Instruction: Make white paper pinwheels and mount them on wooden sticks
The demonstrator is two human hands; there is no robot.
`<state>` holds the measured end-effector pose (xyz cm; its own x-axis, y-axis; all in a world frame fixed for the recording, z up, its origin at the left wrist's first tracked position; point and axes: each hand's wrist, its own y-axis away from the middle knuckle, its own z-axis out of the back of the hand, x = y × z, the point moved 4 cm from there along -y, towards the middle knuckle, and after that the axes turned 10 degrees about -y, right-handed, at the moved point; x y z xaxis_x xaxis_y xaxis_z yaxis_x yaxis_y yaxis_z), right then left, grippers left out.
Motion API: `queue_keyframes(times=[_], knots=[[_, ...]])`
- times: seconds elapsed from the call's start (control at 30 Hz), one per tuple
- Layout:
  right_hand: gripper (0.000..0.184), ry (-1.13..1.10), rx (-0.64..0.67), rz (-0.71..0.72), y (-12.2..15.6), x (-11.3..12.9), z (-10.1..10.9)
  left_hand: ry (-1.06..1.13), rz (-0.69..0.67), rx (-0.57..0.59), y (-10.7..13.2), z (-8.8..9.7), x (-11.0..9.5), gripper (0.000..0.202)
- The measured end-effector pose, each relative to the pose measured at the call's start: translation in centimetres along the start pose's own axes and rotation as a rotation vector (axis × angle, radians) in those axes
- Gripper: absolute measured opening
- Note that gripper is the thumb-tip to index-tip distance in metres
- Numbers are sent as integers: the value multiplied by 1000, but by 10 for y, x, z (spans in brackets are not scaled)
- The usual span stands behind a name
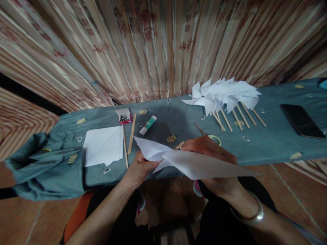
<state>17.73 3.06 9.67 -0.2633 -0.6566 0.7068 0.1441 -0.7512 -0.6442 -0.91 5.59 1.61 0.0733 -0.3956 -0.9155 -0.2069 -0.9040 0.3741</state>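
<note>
My left hand (140, 169) pinches the folded paper (190, 164), best lightly, beside my right hand (211, 147), whose hidden grip I cannot tell.

Left hand (140, 169) and right hand (211, 147) were bare, forearms (108, 207) too. Right wrist had a rounded silver-toned bangle (260, 215), shiny, bright highlight on outer side. Legwear (217, 221) was black on both legs, detail lost in shadow. Shoes (196, 191) looked pale with pink trim, mostly hidden. Orange patch (77, 217) showed by left thigh; couldn't tell if clothing.
</note>
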Motion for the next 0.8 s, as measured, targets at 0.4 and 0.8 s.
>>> queue_keyframes(times=[0.4,0.8], knots=[[14,-302,-96,-607,3,-39,-1,-129,-81,72,-4,8,4,26],[37,-679,-56,-978,9,-92,-22,-108,-60,-55,-1,-5,10,30]])
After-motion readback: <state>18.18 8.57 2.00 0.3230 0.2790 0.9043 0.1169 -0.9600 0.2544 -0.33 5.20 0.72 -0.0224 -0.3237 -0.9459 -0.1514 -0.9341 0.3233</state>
